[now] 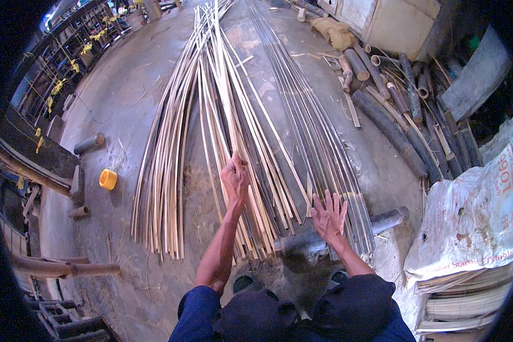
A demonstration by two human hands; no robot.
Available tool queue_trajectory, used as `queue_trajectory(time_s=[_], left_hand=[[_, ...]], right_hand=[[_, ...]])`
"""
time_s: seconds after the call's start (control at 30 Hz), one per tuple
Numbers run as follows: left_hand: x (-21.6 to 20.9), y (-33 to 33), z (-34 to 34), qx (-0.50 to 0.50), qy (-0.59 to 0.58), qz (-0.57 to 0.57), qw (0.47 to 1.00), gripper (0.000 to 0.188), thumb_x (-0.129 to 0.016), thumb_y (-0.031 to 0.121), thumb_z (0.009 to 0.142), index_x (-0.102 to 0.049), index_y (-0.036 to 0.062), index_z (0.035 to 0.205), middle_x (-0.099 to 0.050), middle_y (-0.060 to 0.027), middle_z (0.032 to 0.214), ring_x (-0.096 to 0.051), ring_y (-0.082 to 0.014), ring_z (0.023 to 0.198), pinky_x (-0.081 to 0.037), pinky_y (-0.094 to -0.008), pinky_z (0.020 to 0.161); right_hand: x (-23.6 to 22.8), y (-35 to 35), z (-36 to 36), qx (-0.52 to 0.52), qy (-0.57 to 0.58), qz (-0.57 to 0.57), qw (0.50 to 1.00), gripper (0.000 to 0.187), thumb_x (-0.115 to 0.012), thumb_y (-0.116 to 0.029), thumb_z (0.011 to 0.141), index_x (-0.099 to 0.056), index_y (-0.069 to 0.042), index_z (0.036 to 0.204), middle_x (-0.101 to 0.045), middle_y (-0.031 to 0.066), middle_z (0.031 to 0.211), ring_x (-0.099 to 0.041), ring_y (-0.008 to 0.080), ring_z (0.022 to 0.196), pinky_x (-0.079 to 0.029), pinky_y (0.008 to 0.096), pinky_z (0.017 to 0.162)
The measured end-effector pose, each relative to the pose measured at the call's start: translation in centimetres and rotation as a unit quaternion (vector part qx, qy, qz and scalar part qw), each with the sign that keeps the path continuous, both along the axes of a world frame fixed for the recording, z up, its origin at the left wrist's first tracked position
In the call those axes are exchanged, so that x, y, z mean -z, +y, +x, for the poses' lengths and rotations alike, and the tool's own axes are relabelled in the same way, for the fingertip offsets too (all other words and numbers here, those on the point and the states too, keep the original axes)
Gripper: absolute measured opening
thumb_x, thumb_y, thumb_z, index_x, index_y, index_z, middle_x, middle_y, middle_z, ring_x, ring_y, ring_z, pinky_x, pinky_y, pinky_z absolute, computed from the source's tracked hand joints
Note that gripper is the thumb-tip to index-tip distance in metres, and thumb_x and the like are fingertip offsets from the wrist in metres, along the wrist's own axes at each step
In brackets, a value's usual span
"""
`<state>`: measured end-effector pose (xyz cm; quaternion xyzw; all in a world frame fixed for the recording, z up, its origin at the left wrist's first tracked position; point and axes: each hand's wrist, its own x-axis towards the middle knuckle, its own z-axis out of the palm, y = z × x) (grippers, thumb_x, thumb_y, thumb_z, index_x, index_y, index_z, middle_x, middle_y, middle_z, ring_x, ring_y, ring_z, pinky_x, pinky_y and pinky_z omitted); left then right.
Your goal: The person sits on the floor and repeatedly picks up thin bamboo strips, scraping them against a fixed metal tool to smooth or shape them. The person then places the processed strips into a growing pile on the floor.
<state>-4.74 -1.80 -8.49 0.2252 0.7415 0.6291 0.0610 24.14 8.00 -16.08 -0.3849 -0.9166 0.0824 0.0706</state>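
Long, thin bamboo strips [164, 171] fan out across the floor, their far ends crossing together at the top. Over the middle bundle, my left hand [235, 174] is closed on a pale bamboo strip [227, 108] that runs away from me. Fingers spread, my right hand [329, 218] hovers at the near ends of a darker set of thin strips [319, 142]; whether it touches them I cannot tell. Close to that palm, a short pale piece [309, 195] stands out. Beneath the near ends on the right lies a dark bamboo pole [389, 221].
A yellow roll of twine [108, 179] and a short bamboo piece [89, 143] lie at left, beside a wooden frame [34, 165]. Bamboo poles [390, 137] are piled at right. Nearer, a white sack [467, 216] covers stacked strips [467, 305].
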Motion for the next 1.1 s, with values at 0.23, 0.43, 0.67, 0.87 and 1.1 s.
queue_trajectory(time_s=[0.23,0.43,0.67,0.87,1.1], left_hand=[[-1.7,0.3,-2.9,-0.008,-0.019,0.002,1.000,0.056,-0.046,0.043,0.105,-0.062,0.0001,0.072,-0.041,0.0010,0.051,-0.039,-0.0075,0.048,-0.030,-0.0305,0.044],[-3.0,-0.7,-1.8,-0.061,0.002,0.021,0.998,0.054,-0.046,0.041,0.105,-0.061,0.0009,0.072,-0.042,0.0011,0.052,-0.039,-0.0071,0.049,-0.030,-0.0296,0.045],[-2.0,0.2,-3.0,-0.057,-0.019,0.010,0.998,0.056,-0.046,0.042,0.105,-0.061,0.0002,0.070,-0.043,-0.0001,0.051,-0.041,-0.0079,0.051,-0.032,-0.0302,0.047],[3.4,1.0,-5.9,-0.083,-0.012,-0.046,0.995,0.059,-0.045,0.043,0.104,-0.064,-0.0001,0.069,-0.047,-0.0039,0.051,-0.046,-0.0124,0.049,-0.037,-0.0343,0.049],[8.0,0.2,-7.5,-0.068,-0.061,-0.093,0.991,0.058,-0.045,0.043,0.104,-0.066,-0.0016,0.073,-0.049,-0.0051,0.049,-0.053,-0.0141,0.046,-0.042,-0.0344,0.046]], right_hand=[[0.9,0.1,0.3,0.005,-0.002,0.032,0.999,0.051,-0.045,-0.046,0.099,-0.047,-0.026,0.146,-0.033,0.0129,0.156,-0.024,0.0374,0.146,-0.008,0.0665,0.115],[-0.1,0.0,0.1,0.007,-0.012,0.006,1.000,0.050,-0.042,-0.045,0.100,-0.046,-0.028,0.147,-0.031,0.0136,0.158,-0.023,0.0380,0.147,-0.006,0.0667,0.115],[0.0,0.1,0.3,0.002,-0.002,0.011,1.000,0.050,-0.041,-0.045,0.101,-0.045,-0.028,0.147,-0.031,0.0153,0.157,-0.022,0.0388,0.147,-0.005,0.0672,0.115],[0.1,0.1,0.1,-0.003,0.007,0.018,1.000,0.050,-0.042,-0.045,0.100,-0.046,-0.026,0.147,-0.032,0.0152,0.157,-0.023,0.0390,0.147,-0.006,0.0673,0.115],[0.5,0.2,0.4,0.002,0.001,0.027,1.000,0.051,-0.043,-0.046,0.099,-0.047,-0.026,0.146,-0.034,0.0145,0.155,-0.027,0.0387,0.145,-0.009,0.0656,0.115]])
